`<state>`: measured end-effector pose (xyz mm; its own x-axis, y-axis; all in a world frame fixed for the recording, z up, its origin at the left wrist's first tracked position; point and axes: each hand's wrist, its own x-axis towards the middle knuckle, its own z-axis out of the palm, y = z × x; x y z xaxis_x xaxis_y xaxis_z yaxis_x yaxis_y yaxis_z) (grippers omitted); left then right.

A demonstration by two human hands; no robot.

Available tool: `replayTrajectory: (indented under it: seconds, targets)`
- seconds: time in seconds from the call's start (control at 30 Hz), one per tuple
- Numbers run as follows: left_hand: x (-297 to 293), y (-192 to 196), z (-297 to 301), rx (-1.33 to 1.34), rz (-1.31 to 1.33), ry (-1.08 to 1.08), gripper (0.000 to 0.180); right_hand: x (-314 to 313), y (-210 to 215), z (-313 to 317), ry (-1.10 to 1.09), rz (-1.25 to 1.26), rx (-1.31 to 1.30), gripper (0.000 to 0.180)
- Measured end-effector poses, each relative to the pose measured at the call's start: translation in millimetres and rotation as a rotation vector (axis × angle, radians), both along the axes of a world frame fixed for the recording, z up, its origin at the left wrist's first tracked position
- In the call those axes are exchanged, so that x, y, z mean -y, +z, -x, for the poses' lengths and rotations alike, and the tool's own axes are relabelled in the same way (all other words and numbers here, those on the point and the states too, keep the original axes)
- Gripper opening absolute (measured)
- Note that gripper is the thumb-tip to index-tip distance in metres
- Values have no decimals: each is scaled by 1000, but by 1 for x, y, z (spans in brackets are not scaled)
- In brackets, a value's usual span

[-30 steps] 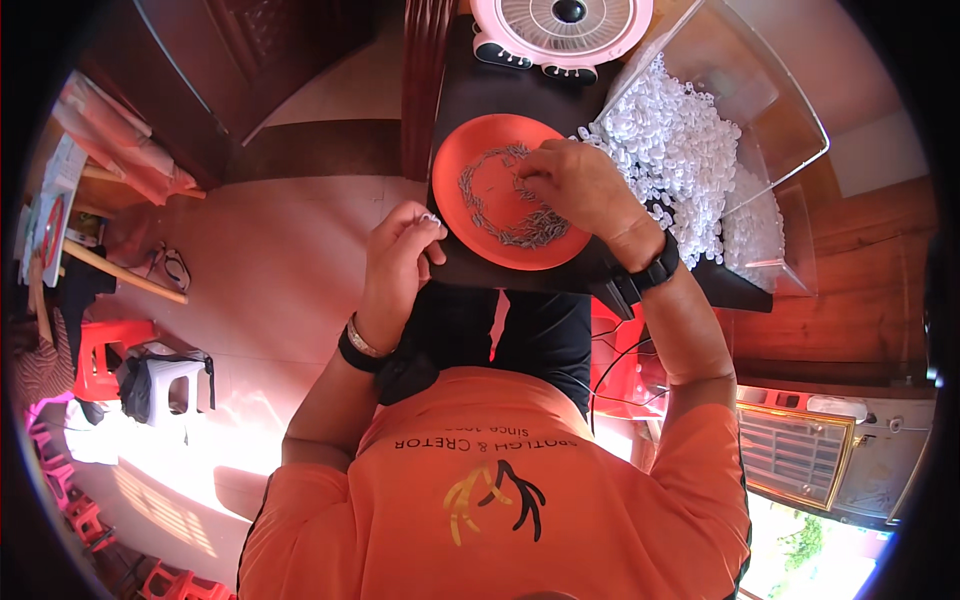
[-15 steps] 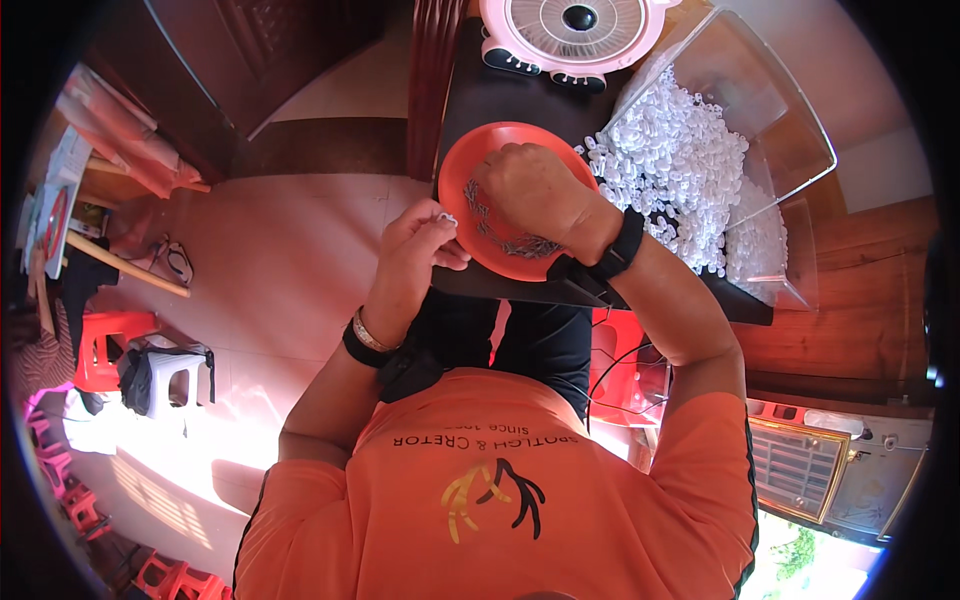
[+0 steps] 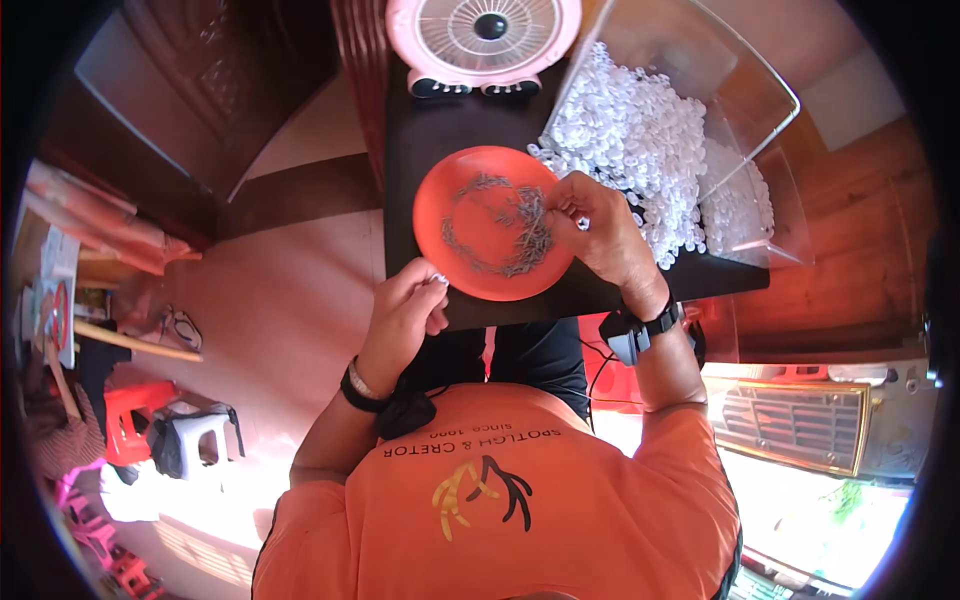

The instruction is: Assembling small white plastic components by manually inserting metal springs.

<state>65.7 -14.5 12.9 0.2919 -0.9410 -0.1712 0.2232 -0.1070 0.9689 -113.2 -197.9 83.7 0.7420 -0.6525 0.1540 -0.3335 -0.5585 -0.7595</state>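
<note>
A person in an orange shirt is seen from above, seated at a small dark table (image 3: 430, 180). On the table lies a round orange plate (image 3: 450, 205) that carries a loose ring of thin grey metal pieces (image 3: 520, 235), small like pins or springs; their exact kind is too fine to tell.

The right hand (image 3: 600, 235) rests on the plate's right rim, its fingertips (image 3: 565, 210) pinched together around something small and pale at the edge of the grey pieces. What it grips is too small to make out. A black watch (image 3: 640, 330) sits on that wrist.

The left hand (image 3: 405, 315) hovers at the near left edge of the table, just beside the plate but not touching it. Its thumb and forefinger are closed on a tiny white piece (image 3: 438, 280). A dark band (image 3: 360, 390) circles that wrist.

To the right of the plate, a heap of small white plastic caps (image 3: 640, 140) spills across the table from a clear plastic bin (image 3: 740, 110) that is tipped on its side. Behind the plate, at the far end of the table, stands a pink desk fan (image 3: 485, 40), facing the person.

On the floor well to the left are a red stool (image 3: 130, 420) and a grey stool (image 3: 195, 440).
</note>
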Motion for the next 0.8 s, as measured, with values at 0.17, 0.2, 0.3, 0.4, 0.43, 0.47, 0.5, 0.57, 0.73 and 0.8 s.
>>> replayTrajectory:
  seconds: [0.17,0.2,0.3,0.4,0.43,0.47,0.5,0.57,0.73,0.8]
  targets:
    - [0,13,6,87,70,68,18,-6,-21,9,-4,-321,214,16]
    - [3,18,9,100,133,85,19,-5,-25,9,-7,-331,224,16]
    - [22,30,17,104,174,40,21,-1,-28,-3,141,-602,385,11]
    - [46,43,19,105,226,22,20,12,-16,-22,195,-596,313,11]
    - [55,52,17,99,252,30,19,17,-13,-28,205,-546,305,15]
    - [68,62,15,63,297,49,19,23,-11,-33,215,-535,341,15]
    - [80,72,13,29,344,71,19,27,-8,-37,229,-522,377,16]
    - [105,80,12,7,408,95,19,30,2,-40,211,-465,395,16]
    - [123,62,24,19,356,54,18,41,10,-30,8,-258,570,14]
    - [121,58,28,70,334,45,18,46,9,-28,15,-264,562,14]
